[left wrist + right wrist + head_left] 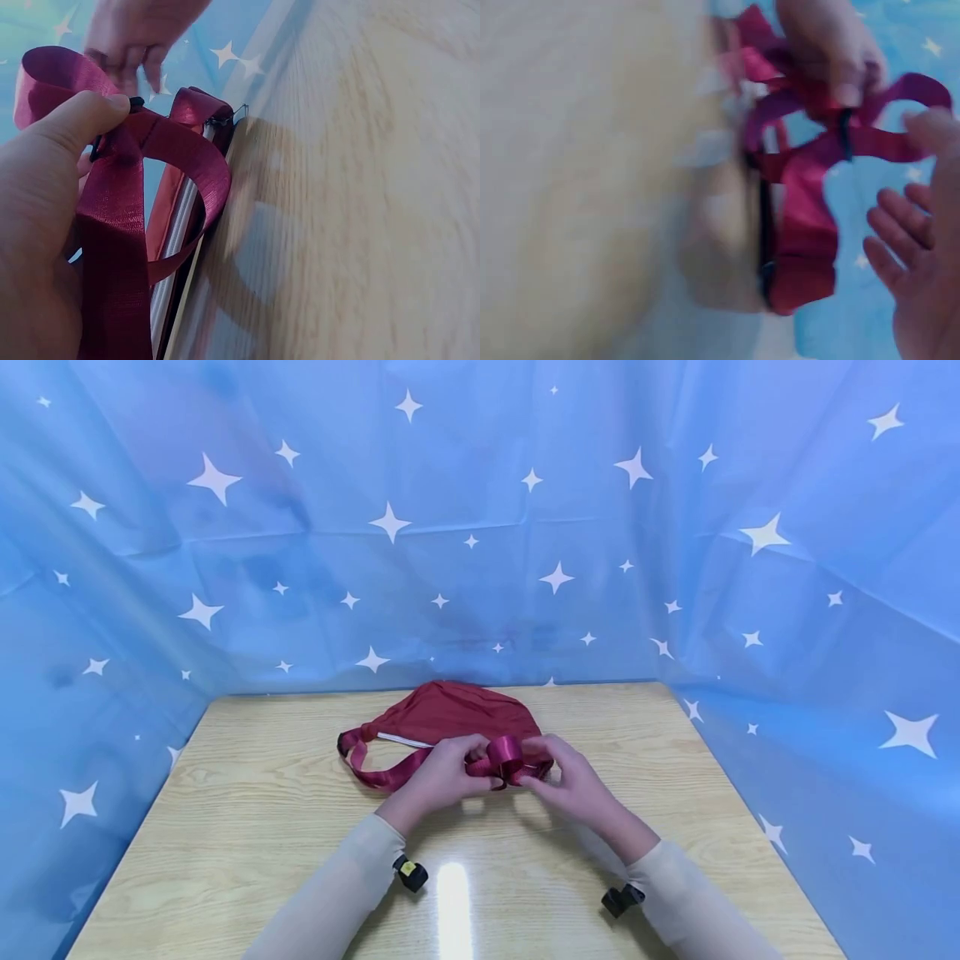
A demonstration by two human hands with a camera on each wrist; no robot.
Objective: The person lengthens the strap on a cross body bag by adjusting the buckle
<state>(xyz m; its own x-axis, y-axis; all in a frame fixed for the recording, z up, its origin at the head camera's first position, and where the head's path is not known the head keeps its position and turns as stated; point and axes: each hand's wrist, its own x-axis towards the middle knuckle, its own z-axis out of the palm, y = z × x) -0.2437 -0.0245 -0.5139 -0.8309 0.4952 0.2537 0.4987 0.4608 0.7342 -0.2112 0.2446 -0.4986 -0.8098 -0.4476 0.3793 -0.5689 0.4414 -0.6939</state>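
Observation:
A dark red waist bag lies on the table, its pale zip along the near side. My left hand pinches the bag's strap at a black slider, thumb on top. A shiny loop of strap stands up between the two hands. On the other side is my right hand, its thumb beside the loop. Its fingers are spread and relaxed in the right wrist view, which is blurred. More strap curves below the slider.
A light wooden table carries the bag near its back edge. A black buckle sits at the bag's left end. Behind and at both sides hangs a blue curtain with white stars.

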